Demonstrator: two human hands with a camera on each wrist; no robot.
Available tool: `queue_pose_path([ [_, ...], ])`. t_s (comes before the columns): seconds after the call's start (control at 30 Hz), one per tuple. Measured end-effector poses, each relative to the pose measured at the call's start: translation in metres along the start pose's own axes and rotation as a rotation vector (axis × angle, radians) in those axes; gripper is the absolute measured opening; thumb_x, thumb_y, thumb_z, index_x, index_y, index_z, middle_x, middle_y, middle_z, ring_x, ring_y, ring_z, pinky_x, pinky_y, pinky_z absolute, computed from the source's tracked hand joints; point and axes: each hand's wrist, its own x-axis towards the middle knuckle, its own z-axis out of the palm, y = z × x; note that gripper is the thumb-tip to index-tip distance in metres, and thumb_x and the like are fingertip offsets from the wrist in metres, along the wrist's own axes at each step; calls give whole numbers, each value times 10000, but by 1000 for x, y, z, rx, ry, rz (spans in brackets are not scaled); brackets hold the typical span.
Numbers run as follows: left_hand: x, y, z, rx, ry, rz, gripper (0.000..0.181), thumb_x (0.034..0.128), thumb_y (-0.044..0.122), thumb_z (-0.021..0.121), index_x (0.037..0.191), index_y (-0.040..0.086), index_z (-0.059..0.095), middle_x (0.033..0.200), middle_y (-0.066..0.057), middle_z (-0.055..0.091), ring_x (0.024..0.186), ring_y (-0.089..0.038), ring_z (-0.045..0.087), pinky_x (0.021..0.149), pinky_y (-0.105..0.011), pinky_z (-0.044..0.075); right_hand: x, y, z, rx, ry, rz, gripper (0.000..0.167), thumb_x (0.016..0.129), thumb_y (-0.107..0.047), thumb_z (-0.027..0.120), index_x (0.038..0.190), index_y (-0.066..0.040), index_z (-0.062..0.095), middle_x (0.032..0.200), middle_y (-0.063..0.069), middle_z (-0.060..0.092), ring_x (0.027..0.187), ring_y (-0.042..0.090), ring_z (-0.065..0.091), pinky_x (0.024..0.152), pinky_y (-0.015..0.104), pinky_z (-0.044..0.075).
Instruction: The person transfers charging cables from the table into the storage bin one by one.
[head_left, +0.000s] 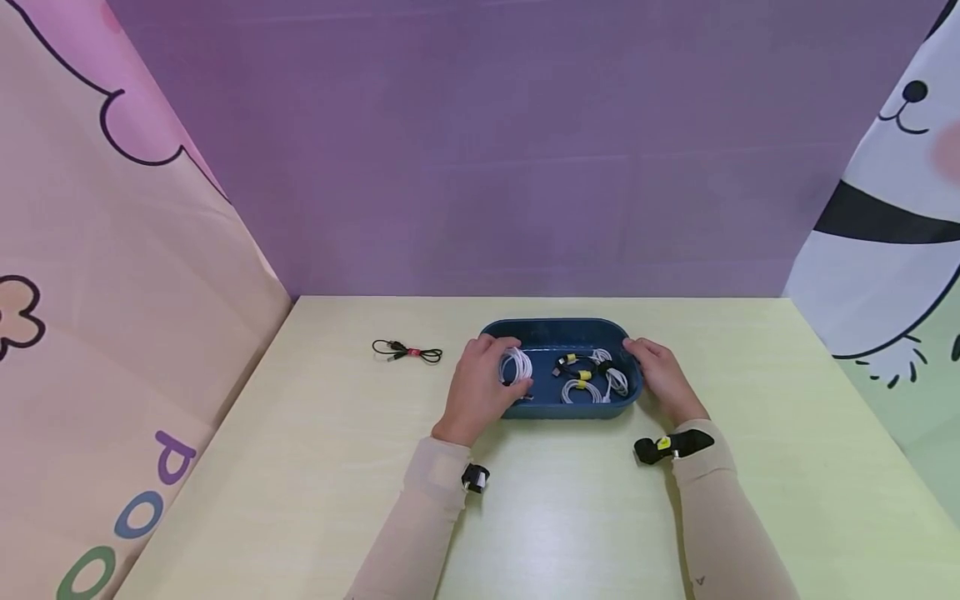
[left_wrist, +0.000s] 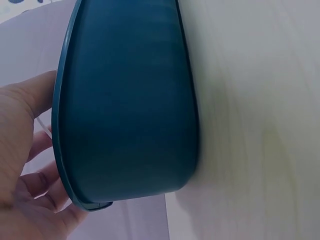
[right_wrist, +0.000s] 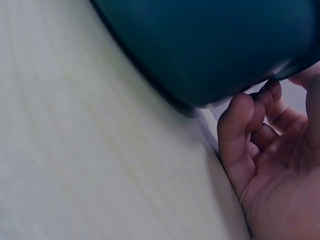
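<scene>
A dark blue oblong tray (head_left: 562, 411) with rounded ends stands on the table. My left hand (head_left: 477, 385) reaches over its left end and grips a coiled white cable (head_left: 517, 365) between thumb and fingers. In the left wrist view the tray wall (left_wrist: 125, 100) hides most of that cable. My right hand (head_left: 663, 377) holds the tray's right end, pinching the rim with its fingers curled beneath, as the right wrist view shows. Inside the tray's right half lie a black cable (head_left: 576, 365) with yellow ties and white coiled cables (head_left: 581, 392).
A bundled black cable (head_left: 414, 352) with a red tie lies on the pale table (head_left: 360, 483), left of the tray. A purple backdrop (head_left: 525, 167) rises behind the table. Printed cloths (head_left: 135, 275) flank it on both sides.
</scene>
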Motion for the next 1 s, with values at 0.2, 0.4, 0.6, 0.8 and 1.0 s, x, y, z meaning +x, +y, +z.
queue_pose_path([
  [0.2,2,3,1,45,-62,3,562,811,294,879,1302,114,672,1162,-92,649,1069,-251,578,893,-384,573,0,1,0,13,-8,-5,376,1055,-461,520,925,-111,568,743,-120,471,731,47,476,707,220,395],
  [0.4,5,5,1,95,-118,21,571,822,323,869,1313,113,669,1165,-84,647,1046,-228,567,888,-353,576,-1,1,0,-4,-6,-5,386,1056,-470,513,925,-111,569,756,-116,473,770,59,473,741,231,389],
  [0.6,12,7,1,144,-167,53,581,828,328,865,1325,105,661,1179,-87,648,1052,-228,554,900,-350,569,1,2,1,17,-3,-1,348,1059,-448,517,895,-146,570,733,-123,469,717,47,471,696,213,395],
  [0.8,17,8,1,180,-217,86,583,835,317,860,1336,102,654,1195,-89,655,1053,-234,562,894,-353,563,2,0,1,29,-5,-4,345,1064,-429,512,895,-134,570,740,-118,460,718,50,465,688,213,394],
  [1.0,22,8,2,215,-279,90,575,845,326,851,1341,111,656,1228,-84,657,1081,-236,570,928,-352,556,2,2,1,35,-10,4,339,1059,-444,520,891,-154,571,721,-126,453,679,38,461,656,201,396],
])
